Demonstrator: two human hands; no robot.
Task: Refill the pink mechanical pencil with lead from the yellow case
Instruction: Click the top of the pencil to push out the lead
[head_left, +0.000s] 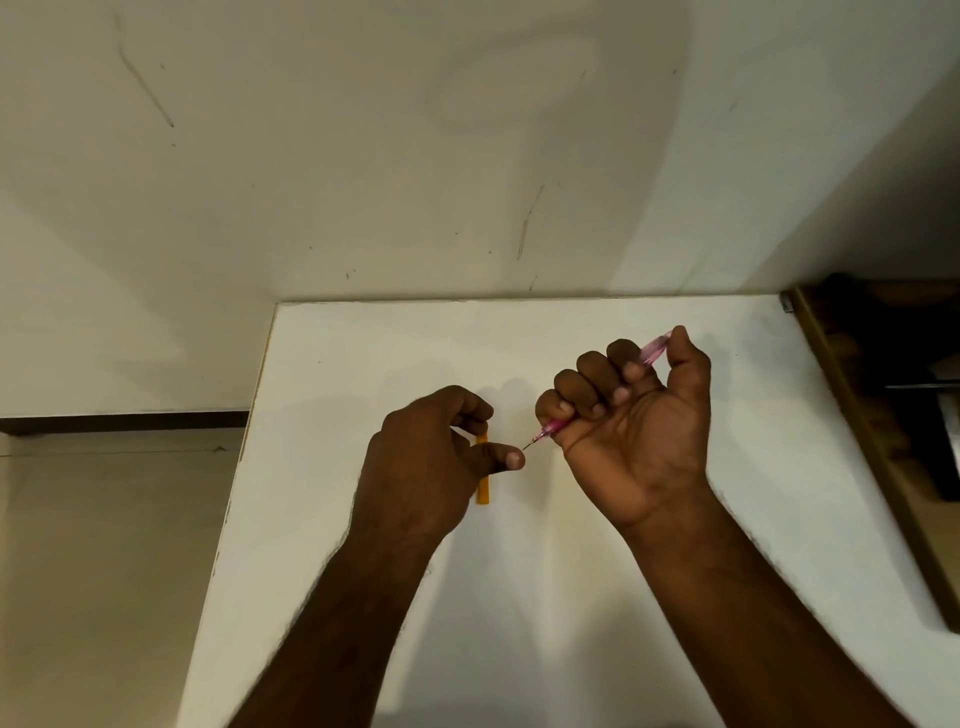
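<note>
Bare forearms come in from the bottom edge, both over a white table (519, 597). Left hand (431, 467) is back-up, fingers curled loosely with the thumb sticking out to the right; thumb tip sits right at the pencil's point, touching or nearly so, hard to tell. Index and thumb look drawn toward each other but whether they pinch a lead is too small to see, so grip state unclear. Yellow case (482, 480) lies flat on the table under and just beside the left hand, long axis running near to far, upper end tucked behind the curled fingers, lower end showing below the thumb; can't tell if the hand touches it. Right hand (631, 421) is palm-up, fist wrapped tight around the pink mechanical pencil (653, 352), four fingers folded over the barrel and thumb raised against the far end. Pencil runs diagonally, translucent pink top poking out by the thumb at upper right, pink cone and thin dark tip emerging from the little-finger side at lower left, pointing at the left thumb. Table back edge meets a cream wall (363, 156) with scuff marks. Floor tile to the left, dark wooden furniture (883, 395) at far right.
</note>
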